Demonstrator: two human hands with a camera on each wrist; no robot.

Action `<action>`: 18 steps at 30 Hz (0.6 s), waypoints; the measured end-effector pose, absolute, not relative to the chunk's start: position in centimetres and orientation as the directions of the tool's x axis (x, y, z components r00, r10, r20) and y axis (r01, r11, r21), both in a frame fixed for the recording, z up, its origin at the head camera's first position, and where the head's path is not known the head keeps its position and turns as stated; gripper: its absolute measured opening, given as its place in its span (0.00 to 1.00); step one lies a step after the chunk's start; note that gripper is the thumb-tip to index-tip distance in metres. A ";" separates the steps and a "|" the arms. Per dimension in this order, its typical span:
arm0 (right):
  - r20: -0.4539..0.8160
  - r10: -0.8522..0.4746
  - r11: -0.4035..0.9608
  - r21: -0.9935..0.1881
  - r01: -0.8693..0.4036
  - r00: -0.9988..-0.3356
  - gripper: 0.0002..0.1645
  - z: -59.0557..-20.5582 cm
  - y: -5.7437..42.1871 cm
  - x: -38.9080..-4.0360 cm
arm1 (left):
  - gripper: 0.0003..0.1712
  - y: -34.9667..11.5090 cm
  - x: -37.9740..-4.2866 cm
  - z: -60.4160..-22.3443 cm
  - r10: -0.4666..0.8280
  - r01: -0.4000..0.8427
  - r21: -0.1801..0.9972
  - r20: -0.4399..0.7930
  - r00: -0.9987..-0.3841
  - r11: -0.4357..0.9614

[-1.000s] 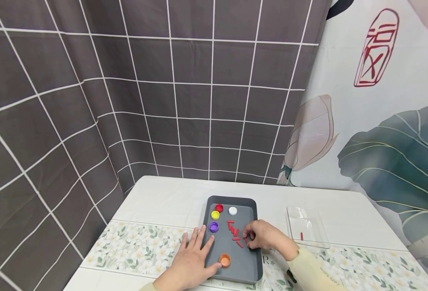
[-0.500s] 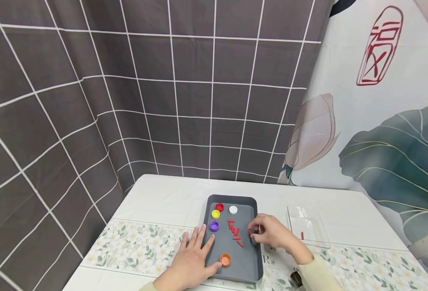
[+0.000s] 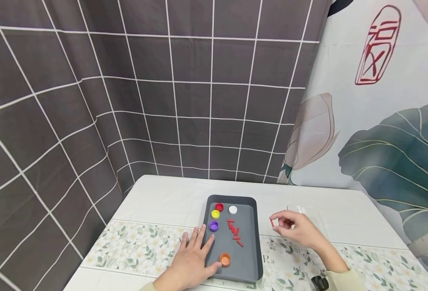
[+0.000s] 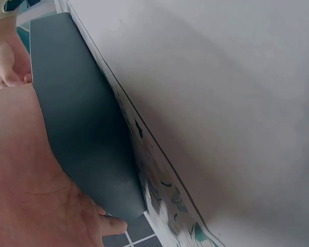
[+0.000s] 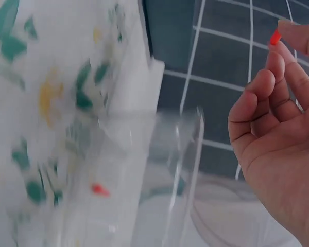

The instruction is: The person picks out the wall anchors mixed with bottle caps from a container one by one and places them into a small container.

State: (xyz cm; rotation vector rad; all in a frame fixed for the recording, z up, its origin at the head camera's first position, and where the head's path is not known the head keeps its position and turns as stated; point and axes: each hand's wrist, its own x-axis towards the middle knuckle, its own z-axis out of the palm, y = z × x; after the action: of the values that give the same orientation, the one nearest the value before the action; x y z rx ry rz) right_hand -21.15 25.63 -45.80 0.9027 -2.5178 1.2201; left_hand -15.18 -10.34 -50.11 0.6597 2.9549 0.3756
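Observation:
Fingers spread, my left hand (image 3: 192, 260) rests on the left rim of a dark grey tray (image 3: 246, 260). Between thumb and forefinger my right hand (image 3: 300, 231) pinches a small red stick (image 3: 272, 222), right of the tray and above the table. In the right wrist view that stick (image 5: 275, 37) shows at the fingertips. Several more red sticks (image 3: 236, 231) lie scattered in the tray's middle. A clear plastic box (image 5: 188, 159) stands below my right hand, with one red stick (image 5: 99, 190) showing in it; in the head view the hand partly hides the box.
Small round caps sit in the tray: red (image 3: 219, 207), yellow (image 3: 215, 214), purple (image 3: 214, 226) and white (image 3: 233, 210) toward the back, orange (image 3: 225, 260) near the front. A white tablecloth (image 3: 170, 198) with a floral band covers the table. A grid-patterned curtain (image 3: 192, 101) hangs behind.
My right hand has picked a red stick from the tray's right side and carried it rightward over the rim toward the clear box. The left hand has stayed on the tray.

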 end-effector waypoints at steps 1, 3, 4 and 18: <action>0.425 -0.429 0.474 -0.645 -0.599 -0.797 0.15 -45.6 26.1 -21.1 | 0.48 -10.3 -15.1 -50.0 0.430 0.407 0.260 -0.038 -0.902 0.875; 0.427 -0.409 0.479 -0.651 -0.589 -0.806 0.15 -45.4 27.0 -20.9 | 0.49 -10.3 -15.0 -49.8 0.432 0.406 0.262 -0.046 -0.901 0.875; 0.428 -0.402 0.479 -0.655 -0.584 -0.809 0.15 -45.3 27.4 -20.9 | 0.49 -10.3 -14.9 -49.7 0.432 0.404 0.266 -0.051 -0.901 0.875; 0.315 -0.293 0.588 -0.685 -0.430 -0.903 0.13 -44.5 32.5 -20.5 | 0.49 -10.4 -14.8 -49.5 0.431 0.404 0.259 -0.056 -0.901 0.877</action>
State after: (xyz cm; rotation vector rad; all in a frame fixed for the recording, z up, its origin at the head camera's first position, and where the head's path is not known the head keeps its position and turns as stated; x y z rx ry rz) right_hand -20.49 32.45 -44.51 0.6081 -2.6458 1.2103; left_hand -14.83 -10.41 -49.50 0.6547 2.9350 0.3684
